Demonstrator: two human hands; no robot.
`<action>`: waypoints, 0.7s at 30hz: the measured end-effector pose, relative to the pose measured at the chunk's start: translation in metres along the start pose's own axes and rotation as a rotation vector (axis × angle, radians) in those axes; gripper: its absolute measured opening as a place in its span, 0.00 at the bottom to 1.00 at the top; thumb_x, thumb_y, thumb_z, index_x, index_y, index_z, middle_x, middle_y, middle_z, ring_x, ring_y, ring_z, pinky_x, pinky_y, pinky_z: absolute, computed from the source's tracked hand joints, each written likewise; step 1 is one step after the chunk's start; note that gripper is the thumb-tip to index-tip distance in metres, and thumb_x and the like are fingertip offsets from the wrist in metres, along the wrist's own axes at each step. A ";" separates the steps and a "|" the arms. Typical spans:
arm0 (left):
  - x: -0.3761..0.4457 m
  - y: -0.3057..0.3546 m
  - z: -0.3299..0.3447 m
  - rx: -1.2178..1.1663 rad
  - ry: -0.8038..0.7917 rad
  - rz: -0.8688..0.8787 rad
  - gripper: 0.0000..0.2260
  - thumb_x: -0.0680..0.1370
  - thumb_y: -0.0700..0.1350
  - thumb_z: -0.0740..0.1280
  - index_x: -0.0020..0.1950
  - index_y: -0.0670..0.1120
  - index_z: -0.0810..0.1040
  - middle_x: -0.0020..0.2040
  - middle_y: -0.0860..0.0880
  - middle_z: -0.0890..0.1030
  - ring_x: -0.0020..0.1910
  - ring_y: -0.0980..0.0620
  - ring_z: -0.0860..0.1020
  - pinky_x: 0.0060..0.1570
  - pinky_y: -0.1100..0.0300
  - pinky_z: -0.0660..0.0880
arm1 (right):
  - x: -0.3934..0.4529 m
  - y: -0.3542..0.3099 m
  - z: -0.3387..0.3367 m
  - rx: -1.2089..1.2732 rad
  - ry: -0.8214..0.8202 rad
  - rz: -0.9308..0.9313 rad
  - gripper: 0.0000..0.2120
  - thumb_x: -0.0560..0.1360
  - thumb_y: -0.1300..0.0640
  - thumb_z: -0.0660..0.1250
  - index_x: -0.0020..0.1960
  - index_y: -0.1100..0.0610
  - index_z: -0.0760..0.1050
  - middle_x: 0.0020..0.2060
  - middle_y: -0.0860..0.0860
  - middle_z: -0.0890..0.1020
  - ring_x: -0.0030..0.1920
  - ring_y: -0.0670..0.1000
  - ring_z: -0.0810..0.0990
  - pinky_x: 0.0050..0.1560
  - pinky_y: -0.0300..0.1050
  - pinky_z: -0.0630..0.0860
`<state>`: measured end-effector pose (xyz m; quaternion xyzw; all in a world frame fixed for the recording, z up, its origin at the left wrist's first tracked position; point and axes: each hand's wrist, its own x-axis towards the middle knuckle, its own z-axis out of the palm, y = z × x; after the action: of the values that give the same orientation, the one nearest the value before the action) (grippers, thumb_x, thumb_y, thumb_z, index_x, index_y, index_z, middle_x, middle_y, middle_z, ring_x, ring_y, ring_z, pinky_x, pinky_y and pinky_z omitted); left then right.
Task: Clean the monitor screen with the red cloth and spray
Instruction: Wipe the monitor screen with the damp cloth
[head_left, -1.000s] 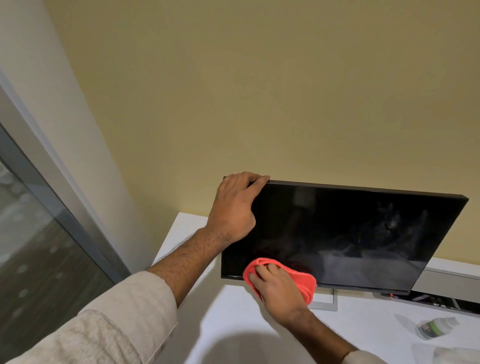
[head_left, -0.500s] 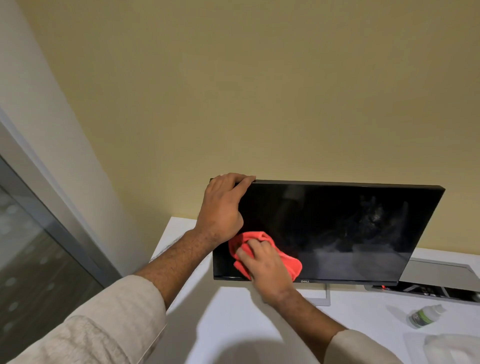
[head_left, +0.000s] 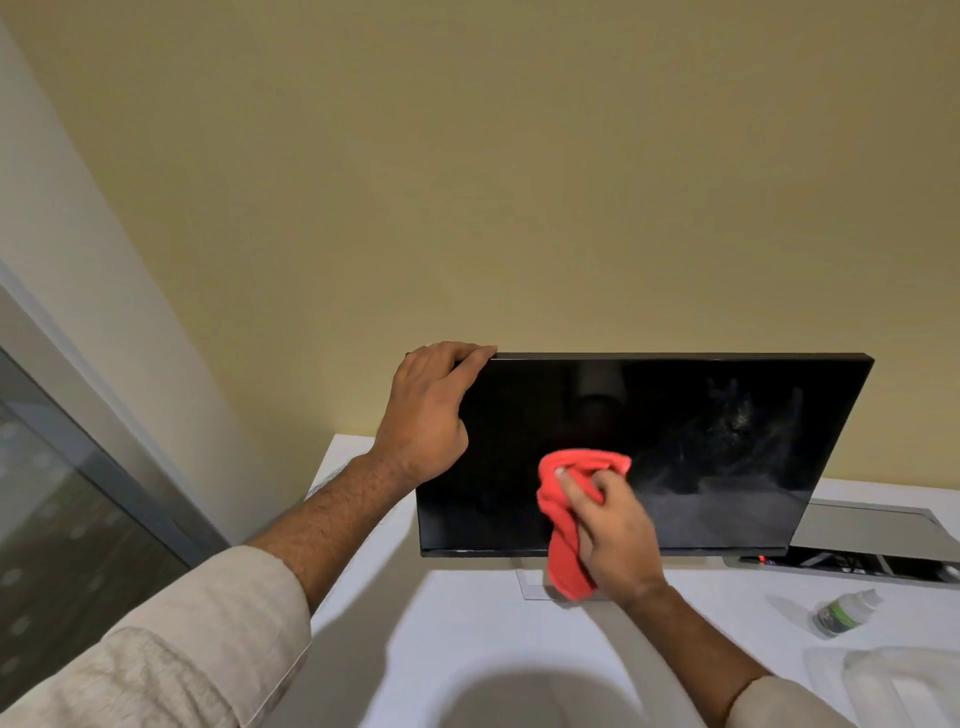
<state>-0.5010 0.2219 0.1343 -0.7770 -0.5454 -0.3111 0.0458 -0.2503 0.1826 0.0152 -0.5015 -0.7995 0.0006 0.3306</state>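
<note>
A black monitor (head_left: 701, 415) stands on a white desk (head_left: 467, 623), its dark screen smeared on the right half. My left hand (head_left: 428, 410) grips the monitor's top left corner, fingers curled over the top edge. My right hand (head_left: 610, 525) holds the red cloth (head_left: 563, 519) bunched against the lower middle of the screen; part of the cloth hangs below the bottom bezel. A small white spray bottle (head_left: 844, 613) with a green label lies on the desk at the right, away from both hands.
A yellow wall rises right behind the monitor. A grey cable tray (head_left: 872, 540) with a red light sits at the back right of the desk. A translucent white object (head_left: 898, 680) lies at the bottom right corner. A glass partition (head_left: 62, 519) runs along the left.
My right hand has wiped the red cloth from the screen's lower left corner up and then rightward to the lower middle. My left hand keeps its grip on the top left corner.
</note>
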 end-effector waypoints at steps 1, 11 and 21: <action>0.000 0.000 0.000 0.003 -0.001 -0.001 0.38 0.60 0.29 0.62 0.71 0.48 0.71 0.61 0.49 0.75 0.62 0.48 0.72 0.66 0.56 0.61 | 0.008 -0.001 -0.007 0.045 0.096 0.090 0.23 0.75 0.53 0.58 0.70 0.50 0.69 0.49 0.52 0.69 0.45 0.54 0.74 0.40 0.44 0.74; 0.001 0.002 0.001 0.001 0.020 -0.013 0.38 0.60 0.30 0.62 0.70 0.47 0.72 0.60 0.49 0.76 0.60 0.47 0.72 0.63 0.63 0.57 | 0.016 -0.044 0.028 -0.068 0.118 -0.046 0.21 0.75 0.51 0.66 0.68 0.50 0.74 0.56 0.54 0.74 0.51 0.57 0.72 0.52 0.53 0.70; 0.002 0.004 0.004 -0.005 0.037 -0.018 0.37 0.60 0.29 0.62 0.70 0.47 0.73 0.60 0.49 0.76 0.59 0.46 0.73 0.64 0.60 0.59 | -0.011 -0.013 0.030 -0.052 -0.066 -0.140 0.31 0.64 0.64 0.75 0.65 0.50 0.73 0.53 0.51 0.72 0.48 0.55 0.75 0.45 0.49 0.77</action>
<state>-0.4955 0.2230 0.1333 -0.7664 -0.5505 -0.3272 0.0511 -0.2732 0.1775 -0.0099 -0.4525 -0.8429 -0.0269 0.2899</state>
